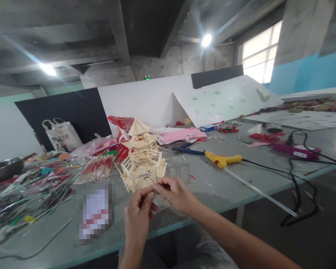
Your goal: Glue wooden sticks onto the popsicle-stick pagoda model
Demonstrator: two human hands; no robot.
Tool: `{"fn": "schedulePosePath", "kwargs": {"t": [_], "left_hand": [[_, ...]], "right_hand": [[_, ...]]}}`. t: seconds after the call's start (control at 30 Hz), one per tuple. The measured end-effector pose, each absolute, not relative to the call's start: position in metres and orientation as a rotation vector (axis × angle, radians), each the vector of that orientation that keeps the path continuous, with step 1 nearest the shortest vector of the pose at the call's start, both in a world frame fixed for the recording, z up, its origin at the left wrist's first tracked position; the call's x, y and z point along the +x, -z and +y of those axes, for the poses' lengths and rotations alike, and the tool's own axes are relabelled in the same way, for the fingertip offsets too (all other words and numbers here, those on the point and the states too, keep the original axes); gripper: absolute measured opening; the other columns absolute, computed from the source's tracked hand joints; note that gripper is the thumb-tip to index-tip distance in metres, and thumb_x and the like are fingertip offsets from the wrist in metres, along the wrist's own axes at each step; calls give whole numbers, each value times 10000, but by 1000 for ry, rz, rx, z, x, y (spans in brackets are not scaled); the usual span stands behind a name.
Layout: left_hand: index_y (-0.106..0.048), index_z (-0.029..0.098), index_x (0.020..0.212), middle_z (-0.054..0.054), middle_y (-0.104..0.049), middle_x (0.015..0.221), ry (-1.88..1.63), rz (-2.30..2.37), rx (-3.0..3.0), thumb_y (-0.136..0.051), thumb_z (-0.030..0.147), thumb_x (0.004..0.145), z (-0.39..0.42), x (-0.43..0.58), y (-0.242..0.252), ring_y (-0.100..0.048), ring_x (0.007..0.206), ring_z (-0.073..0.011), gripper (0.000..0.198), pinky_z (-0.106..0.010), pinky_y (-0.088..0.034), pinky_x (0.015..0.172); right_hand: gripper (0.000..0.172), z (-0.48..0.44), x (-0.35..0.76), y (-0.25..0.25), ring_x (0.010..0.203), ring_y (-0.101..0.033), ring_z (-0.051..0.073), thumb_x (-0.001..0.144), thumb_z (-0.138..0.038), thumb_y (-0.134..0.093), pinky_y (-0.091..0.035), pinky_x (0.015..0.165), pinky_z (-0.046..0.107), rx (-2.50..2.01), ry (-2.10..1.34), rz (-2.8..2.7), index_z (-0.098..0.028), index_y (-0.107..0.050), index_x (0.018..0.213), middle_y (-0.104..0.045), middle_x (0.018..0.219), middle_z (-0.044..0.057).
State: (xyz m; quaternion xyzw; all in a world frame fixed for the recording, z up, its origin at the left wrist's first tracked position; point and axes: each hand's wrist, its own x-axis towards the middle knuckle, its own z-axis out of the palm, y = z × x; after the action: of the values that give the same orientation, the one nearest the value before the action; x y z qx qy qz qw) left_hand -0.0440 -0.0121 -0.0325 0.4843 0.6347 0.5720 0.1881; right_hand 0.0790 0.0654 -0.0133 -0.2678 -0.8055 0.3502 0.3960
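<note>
In the head camera's view, we see a tower of thin wooden sticks (pixel 144 162) standing on a worktable (pixel 190 194), tiered beneath a pointed roof. Just in front of the tower's base, the left hand (pixel 138 211) and right hand (pixel 176 192) meet, each with thumb and fingers pinched together; we cannot tell whether something small is clamped between them, or whether they touch the tower.

To the tower's right we find a yellow glue gun (pixel 222 160), a clear glue stick (pixel 261 191) jutting from it toward the table's edge. Blue-handled pliers (pixel 189 151) lie between gun and tower; a purple power strip (pixel 296 150) sits well to the tower's right. Left of the tower we spot a bag of sticks (pixel 96 168) and, farther off, a metal bowl (pixel 5 170). Behind it, to the left, stands a white tote bag (pixel 63 136); pink paper (pixel 183 135) lies behind it to the right.
</note>
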Motion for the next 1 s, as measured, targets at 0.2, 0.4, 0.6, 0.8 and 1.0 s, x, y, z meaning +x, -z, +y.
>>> {"fn": "schedulePosePath", "kwargs": {"t": [0.2,0.4,0.6,0.8,1.0], "left_hand": [[-608,198,954,-37,-652,843,-1505,2232,1999,-509,376,793,3,-105,-4,-606,690,-171,259,-303,-466,688],[-604,208,981,-46,-659,988,-1027,1947,2646,-550,281,783,32,-136,-25,-565,967,-210,218,-359,-406,872],[-590,219,996,-35,-678,940,-886,1762,2597,-551,273,762,52,-133,-29,-607,895,-188,243,-326,-438,817],[-577,202,1023,-25,-685,862,-818,1696,2410,-552,285,751,50,-124,-45,-626,828,-176,285,-285,-452,741],[-538,171,1057,-12,-649,784,-786,1515,2253,-569,309,731,53,-126,-51,-603,742,-152,355,-247,-450,660]], "right_hand": [[183,82,64,5,499,-456,66,776,-224,-503,-319,493,173,-814,-687,-1951,-130,-599,653,-514,532,-24],[168,87,54,7,383,-504,60,764,-222,-461,-306,322,117,-818,-1061,-1840,-139,-586,690,-521,528,-29],[155,83,47,5,361,-497,53,735,-148,-450,-313,311,103,-874,-1017,-1860,-144,-581,652,-509,480,-41],[158,86,42,8,397,-544,69,766,-174,-435,-327,321,105,-897,-945,-1853,-142,-574,700,-525,508,-35],[182,93,37,14,392,-543,69,783,-212,-434,-334,318,117,-874,-920,-1855,-135,-582,710,-558,557,-17]]}}
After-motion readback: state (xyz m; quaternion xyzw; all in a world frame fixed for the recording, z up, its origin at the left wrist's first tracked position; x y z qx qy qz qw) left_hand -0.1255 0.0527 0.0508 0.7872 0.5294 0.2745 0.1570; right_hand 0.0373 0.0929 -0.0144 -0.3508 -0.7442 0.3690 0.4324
